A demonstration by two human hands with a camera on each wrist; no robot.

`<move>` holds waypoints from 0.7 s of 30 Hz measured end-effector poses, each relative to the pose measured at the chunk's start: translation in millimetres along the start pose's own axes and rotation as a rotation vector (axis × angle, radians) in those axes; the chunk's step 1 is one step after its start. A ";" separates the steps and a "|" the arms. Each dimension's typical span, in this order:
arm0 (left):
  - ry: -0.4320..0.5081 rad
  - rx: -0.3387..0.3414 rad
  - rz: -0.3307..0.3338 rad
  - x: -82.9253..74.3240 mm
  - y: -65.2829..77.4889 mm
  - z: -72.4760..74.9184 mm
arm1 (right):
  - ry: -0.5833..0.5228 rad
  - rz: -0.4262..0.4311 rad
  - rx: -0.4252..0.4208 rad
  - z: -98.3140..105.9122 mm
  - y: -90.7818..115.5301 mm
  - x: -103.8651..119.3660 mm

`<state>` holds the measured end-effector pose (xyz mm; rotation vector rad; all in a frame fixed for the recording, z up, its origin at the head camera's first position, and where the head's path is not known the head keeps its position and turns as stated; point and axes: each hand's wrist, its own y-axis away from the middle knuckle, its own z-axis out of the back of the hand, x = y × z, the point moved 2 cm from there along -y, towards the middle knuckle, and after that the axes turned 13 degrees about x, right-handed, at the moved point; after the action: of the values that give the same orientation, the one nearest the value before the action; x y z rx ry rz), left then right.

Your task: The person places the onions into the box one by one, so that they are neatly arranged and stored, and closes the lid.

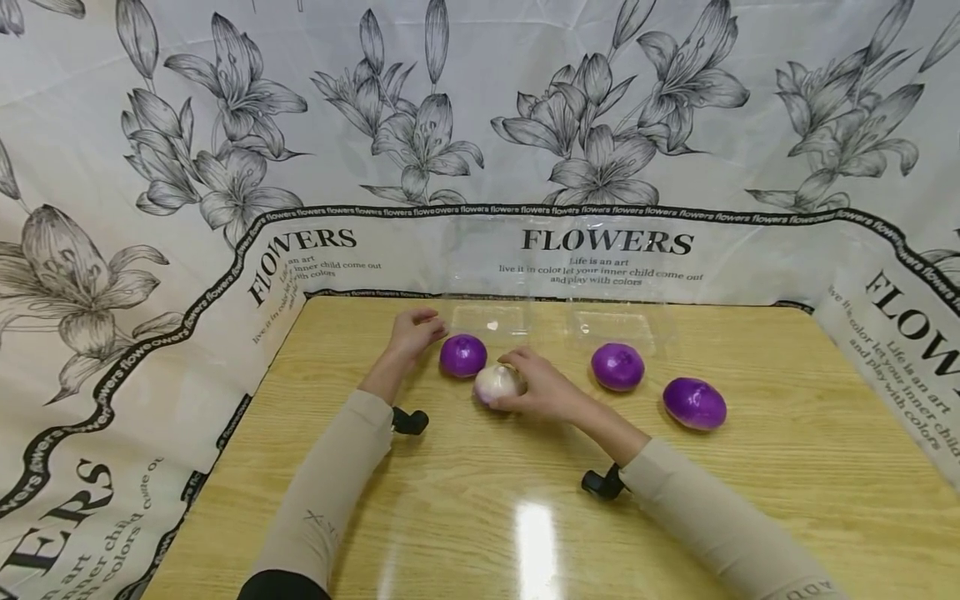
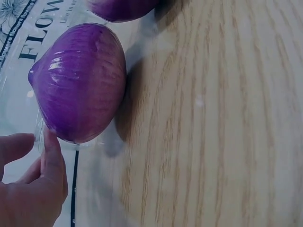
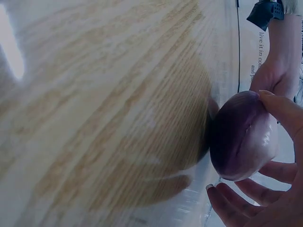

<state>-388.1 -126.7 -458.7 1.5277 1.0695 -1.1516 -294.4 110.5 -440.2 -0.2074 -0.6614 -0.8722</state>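
My right hand grips a pale, purple-tinged onion between thumb and fingers, close over the table. In the right wrist view the thumb lies on top of this onion, with the fingers beneath. A glossy purple onion sits just left of and behind it, in front of a clear plastic box. My left hand is at that box's left front corner; thumb and fingertips lie either side of the rim in the left wrist view, beside the purple onion.
A second clear plastic box stands to the right at the table's back, its raised lid hard to see. Two more purple onions lie right of my right hand. A flower-printed cloth walls off the wooden table.
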 end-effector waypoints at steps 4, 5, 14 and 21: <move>0.037 0.005 -0.005 0.5 -1.3 -0.5 | 0.008 0.008 -0.003 -2.7 -3.0 -2.0; 0.044 0.007 -0.008 0.6 -1.8 -0.6 | 0.006 0.007 -0.001 -2.9 -3.4 -2.2; 0.081 0.006 -0.012 1.5 -3.4 0.0 | -0.009 0.003 0.023 -1.3 -4.2 -2.6; 0.095 0.013 -0.027 2.2 -4.2 -0.4 | -0.011 0.020 0.013 5.0 -2.5 1.7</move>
<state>-391.7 -125.1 -461.5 1.5962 1.1506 -1.1157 -297.8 109.9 -435.5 -0.2068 -0.6744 -0.8482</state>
